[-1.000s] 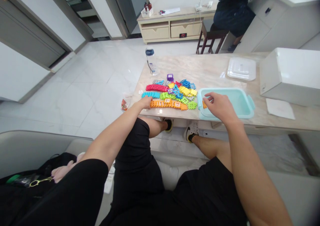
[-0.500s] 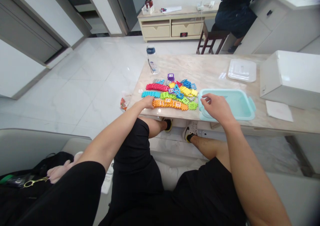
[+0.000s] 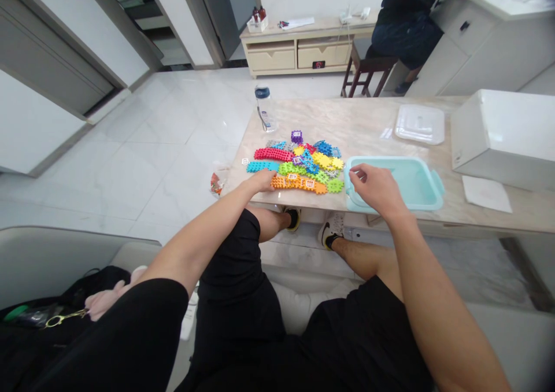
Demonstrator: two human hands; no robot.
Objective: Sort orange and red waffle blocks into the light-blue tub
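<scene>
Marble table [image 3: 368,126], right hand [image 3: 377,188] over teal box [image 3: 396,159]

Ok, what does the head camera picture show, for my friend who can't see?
A seated person's left hand touches the end of an orange strip of toy pieces beside a colourful pile on a marble table, while the right hand rests at the near rim of an open teal box.
</scene>
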